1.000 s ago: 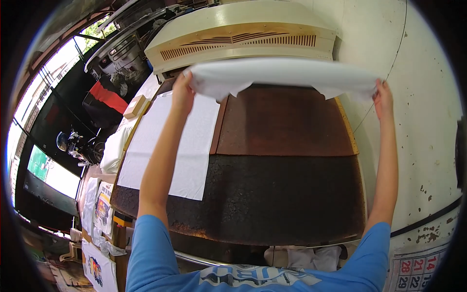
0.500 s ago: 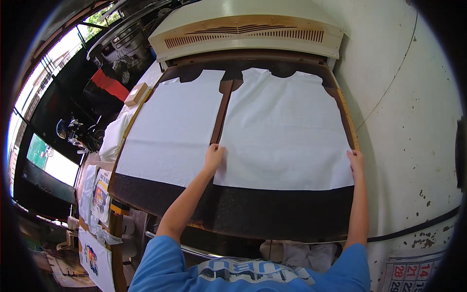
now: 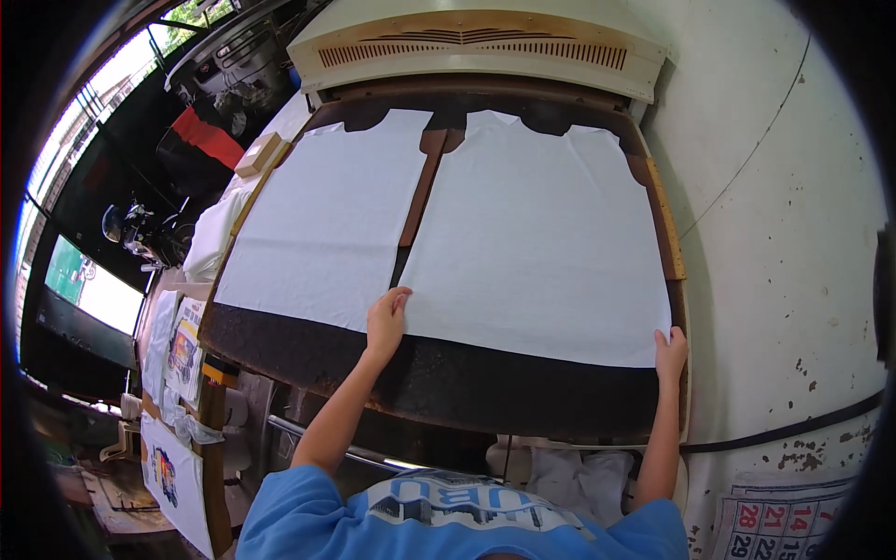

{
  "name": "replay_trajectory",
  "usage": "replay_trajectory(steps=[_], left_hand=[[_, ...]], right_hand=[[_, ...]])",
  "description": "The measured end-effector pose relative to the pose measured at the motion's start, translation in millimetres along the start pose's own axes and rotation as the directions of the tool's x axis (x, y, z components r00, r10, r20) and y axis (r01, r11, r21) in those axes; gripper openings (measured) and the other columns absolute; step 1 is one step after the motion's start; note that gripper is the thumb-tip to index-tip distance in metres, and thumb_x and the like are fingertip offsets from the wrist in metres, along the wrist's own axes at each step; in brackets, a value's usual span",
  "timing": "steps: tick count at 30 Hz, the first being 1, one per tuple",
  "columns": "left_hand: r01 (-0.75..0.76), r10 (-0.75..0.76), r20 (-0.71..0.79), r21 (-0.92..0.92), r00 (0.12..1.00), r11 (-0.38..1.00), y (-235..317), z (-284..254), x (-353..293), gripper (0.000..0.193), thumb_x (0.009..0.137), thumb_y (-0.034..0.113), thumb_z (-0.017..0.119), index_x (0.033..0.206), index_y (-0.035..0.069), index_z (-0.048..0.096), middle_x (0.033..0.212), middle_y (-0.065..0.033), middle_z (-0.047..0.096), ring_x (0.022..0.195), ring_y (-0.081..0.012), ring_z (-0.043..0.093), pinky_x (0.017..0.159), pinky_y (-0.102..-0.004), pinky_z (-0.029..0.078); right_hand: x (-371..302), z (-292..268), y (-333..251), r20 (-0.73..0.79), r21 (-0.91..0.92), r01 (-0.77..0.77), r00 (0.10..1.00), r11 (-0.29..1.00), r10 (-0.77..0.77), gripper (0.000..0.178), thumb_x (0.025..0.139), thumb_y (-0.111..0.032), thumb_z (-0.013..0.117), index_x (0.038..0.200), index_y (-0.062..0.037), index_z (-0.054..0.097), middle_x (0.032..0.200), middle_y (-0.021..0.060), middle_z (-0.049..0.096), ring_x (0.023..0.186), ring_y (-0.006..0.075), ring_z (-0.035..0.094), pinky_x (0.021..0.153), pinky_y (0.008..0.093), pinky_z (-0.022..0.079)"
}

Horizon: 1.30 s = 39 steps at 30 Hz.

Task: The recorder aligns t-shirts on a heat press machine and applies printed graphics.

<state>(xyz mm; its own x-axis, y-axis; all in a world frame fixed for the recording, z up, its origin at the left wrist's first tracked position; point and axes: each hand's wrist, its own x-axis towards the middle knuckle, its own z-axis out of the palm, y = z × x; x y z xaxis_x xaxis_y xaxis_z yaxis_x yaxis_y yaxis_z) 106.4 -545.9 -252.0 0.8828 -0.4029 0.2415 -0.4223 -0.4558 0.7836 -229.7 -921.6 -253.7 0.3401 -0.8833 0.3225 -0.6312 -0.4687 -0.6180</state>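
Note:
Two white cloth shirt panels lie side by side on a dark flat bed, the left panel (image 3: pixel 322 219) and the right panel (image 3: pixel 537 247). Neck and shoulder cut-outs face the far end. My left hand (image 3: pixel 385 327) pinches the right panel's near left edge, close to the other panel's corner. At its near right corner my right hand (image 3: pixel 670 355) has thumb and fingers closed on the hem. The right panel lies nearly smooth and slightly slanted, its hem lower on the right. Brown sheet edges (image 3: pixel 425 191) show in the gap between the panels.
A cream vented hood (image 3: pixel 476 61) spans the far end of the dark bed (image 3: pixel 485 383). A stained wall (image 3: pixel 747 215) rises close on the right. Printed white shirts (image 3: pixel 182 481) lie on a lower stand at left, and a small tan box (image 3: pixel 259 154) sits beside the bed.
Both hands have come nearer to me, the left also shifting left. The right panel's near end has swung left, its hem now slanting, and its creases have flattened.

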Motion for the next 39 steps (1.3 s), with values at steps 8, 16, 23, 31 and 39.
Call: replay_trajectory(steps=[8, 16, 23, 31, 39], left_hand=[[-0.122, 0.122, 0.009, 0.157, 0.992, 0.98, 5, -2, -13, 0.013, 0.084, 0.011, 0.051, 0.092, 0.005, 0.059, 0.078, -0.0167, 0.059, 0.071, -0.0311, 0.056, 0.065, -0.0361, 0.044], [-0.176, 0.153, 0.097, 0.304, 0.983, 0.936, -6, -25, -37, 0.02, 0.08, 0.011, 0.054, 0.099, 0.008, 0.056, 0.08, -0.0141, 0.055, 0.074, -0.0325, 0.056, 0.067, -0.04, 0.045], [-0.041, 0.028, 0.084, 0.156, 0.996, 0.987, -22, -172, -113, 0.02, 0.081, 0.017, 0.052, 0.098, 0.008, 0.057, 0.082, -0.0111, 0.058, 0.075, -0.0297, 0.058, 0.067, -0.0392, 0.046], [0.205, -0.155, -0.263, 0.174, 0.952, 0.963, -144, -365, -247, 0.013, 0.078, 0.013, 0.052, 0.086, 0.006, 0.061, 0.08, -0.0111, 0.059, 0.077, -0.0288, 0.057, 0.069, -0.0369, 0.045], [0.452, -0.342, -0.516, 0.101, 0.785, 0.886, -237, -468, -332, 0.012, 0.078, 0.009, 0.054, 0.084, 0.003, 0.062, 0.078, -0.0142, 0.061, 0.072, -0.0268, 0.06, 0.066, -0.034, 0.046]], right_hand=[[-7, -7, -9, 0.015, -0.04, -0.006, 1.0, 0.999, 0.006, 0.02, 0.077, -0.01, 0.061, 0.089, 0.0007, 0.048, 0.078, 0.0213, 0.058, 0.075, 0.0385, 0.057, 0.066, 0.0415, 0.043], [-35, -12, -36, -0.095, -0.414, -0.054, 0.995, 0.908, 0.015, 0.033, 0.08, -0.011, 0.058, 0.109, -0.0011, 0.045, 0.108, 0.0182, 0.049, 0.098, 0.0343, 0.052, 0.077, 0.0403, 0.045], [-136, 15, -132, -0.039, -0.112, 0.188, 0.98, 0.976, -0.193, 0.029, 0.079, -0.006, 0.056, 0.106, 0.0002, 0.048, 0.104, 0.0146, 0.051, 0.078, 0.0276, 0.054, 0.069, 0.0351, 0.044], [-321, 92, -297, 0.091, 0.318, 0.424, 0.877, 0.848, -0.472, 0.019, 0.077, 0.001, 0.052, 0.096, 0.0, 0.055, 0.095, 0.0107, 0.054, 0.066, 0.0184, 0.054, 0.06, 0.0284, 0.044], [-405, 122, -440, 0.205, 0.53, 0.588, 0.61, 0.611, -0.765, 0.017, 0.08, 0.001, 0.05, 0.095, -0.0001, 0.055, 0.103, 0.0103, 0.054, 0.071, 0.0187, 0.054, 0.063, 0.0282, 0.045]])
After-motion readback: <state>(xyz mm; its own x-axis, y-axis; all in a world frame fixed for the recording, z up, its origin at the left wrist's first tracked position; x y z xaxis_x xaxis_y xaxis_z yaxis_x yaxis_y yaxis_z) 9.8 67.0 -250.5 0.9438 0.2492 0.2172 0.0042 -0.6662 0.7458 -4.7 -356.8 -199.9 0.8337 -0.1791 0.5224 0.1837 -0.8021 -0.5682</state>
